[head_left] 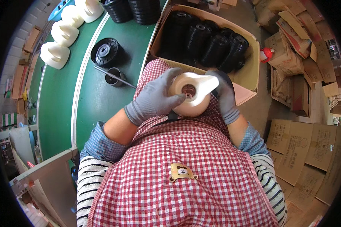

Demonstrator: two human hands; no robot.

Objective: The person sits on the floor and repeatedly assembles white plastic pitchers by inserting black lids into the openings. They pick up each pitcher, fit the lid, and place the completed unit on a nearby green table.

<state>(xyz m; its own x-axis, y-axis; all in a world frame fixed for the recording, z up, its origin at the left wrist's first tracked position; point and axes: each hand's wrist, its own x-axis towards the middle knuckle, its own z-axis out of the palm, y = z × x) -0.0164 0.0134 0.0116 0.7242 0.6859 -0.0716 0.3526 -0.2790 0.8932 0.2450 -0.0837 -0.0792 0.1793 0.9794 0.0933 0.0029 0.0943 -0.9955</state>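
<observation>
A white jug with a pointed spout [190, 107] is held upright over my lap, its round mouth facing up and a reddish, shiny interior showing. My left hand [155, 92], in a grey glove, is closed around the jug's left side, the thumb lying near the mouth. On the other side my right hand [226, 98], gloved too and slightly blurred, grips the jug behind the spout; its fingertips are partly hidden. A dark curved piece [224, 76] shows beside the right hand; what it is I cannot make out.
On the green table, left, lie a black round base [104, 52] and a black cup [115, 77] with a thin rod across it. White spouted tops [55, 55] line its far side, near black stacks [144, 10]. A carton [250, 77] of black parts stands ahead; flattened cardboard [303, 145] lies right.
</observation>
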